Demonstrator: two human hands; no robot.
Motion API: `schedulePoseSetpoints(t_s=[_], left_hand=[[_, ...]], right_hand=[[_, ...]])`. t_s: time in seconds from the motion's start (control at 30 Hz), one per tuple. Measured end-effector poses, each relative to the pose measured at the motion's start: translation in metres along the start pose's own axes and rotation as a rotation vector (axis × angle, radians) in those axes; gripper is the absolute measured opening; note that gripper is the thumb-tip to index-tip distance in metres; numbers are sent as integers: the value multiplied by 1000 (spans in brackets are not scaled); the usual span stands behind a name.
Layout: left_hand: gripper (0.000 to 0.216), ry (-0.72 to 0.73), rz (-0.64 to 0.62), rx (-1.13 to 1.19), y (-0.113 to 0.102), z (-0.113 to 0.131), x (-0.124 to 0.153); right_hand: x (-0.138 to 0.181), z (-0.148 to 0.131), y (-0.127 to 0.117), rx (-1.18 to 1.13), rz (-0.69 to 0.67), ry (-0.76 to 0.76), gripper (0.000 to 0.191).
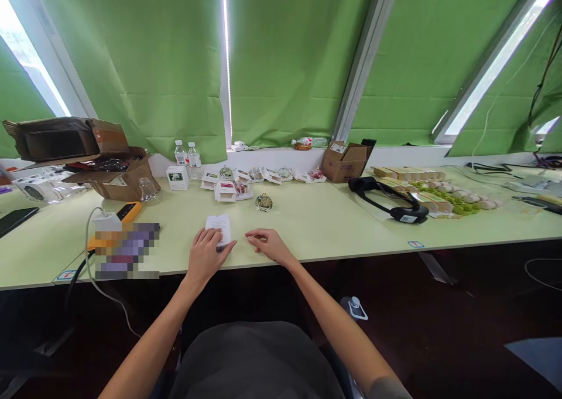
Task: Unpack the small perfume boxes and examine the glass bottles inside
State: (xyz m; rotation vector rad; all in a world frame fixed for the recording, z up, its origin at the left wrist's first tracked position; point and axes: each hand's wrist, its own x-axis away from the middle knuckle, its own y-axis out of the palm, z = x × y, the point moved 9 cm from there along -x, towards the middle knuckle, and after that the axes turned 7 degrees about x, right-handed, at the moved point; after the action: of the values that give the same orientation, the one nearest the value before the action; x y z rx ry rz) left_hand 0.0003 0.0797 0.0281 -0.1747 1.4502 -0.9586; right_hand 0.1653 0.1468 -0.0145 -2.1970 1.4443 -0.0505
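Observation:
My left hand (205, 250) lies with its fingers stretched out over a small white flat piece (223, 226) with fine printed text. Whether this is a folded-flat box or a card I cannot tell. A dark printed patch shows at its lower edge, by my thumb. My right hand (268, 245) hovers at or just over the table, to the right of it. Its fingers are loosely curled, the thumb a little apart from the index finger, and nothing shows in them. Behind my right hand stands a round green and gold ornament (264, 202).
Several opened white boxes with round clear ornaments (240, 187) line the back. To the left are a closed white box (178, 177), bottles (194, 157), cartons (125, 176) and a cable (89, 264). A black headset (390, 201) and egg trays (465, 197) lie right.

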Motion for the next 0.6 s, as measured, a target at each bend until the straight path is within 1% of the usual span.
schedulePoseSetpoints(t_s=[0.3,0.6], left_hand=[[16,-27,13,-17,0,1,3],[30,1,-36,40,9,1,6]], right_hand=[[1,-5,-1,-7,2,1,35],[0,-3,0,-16,-2,20,35]])
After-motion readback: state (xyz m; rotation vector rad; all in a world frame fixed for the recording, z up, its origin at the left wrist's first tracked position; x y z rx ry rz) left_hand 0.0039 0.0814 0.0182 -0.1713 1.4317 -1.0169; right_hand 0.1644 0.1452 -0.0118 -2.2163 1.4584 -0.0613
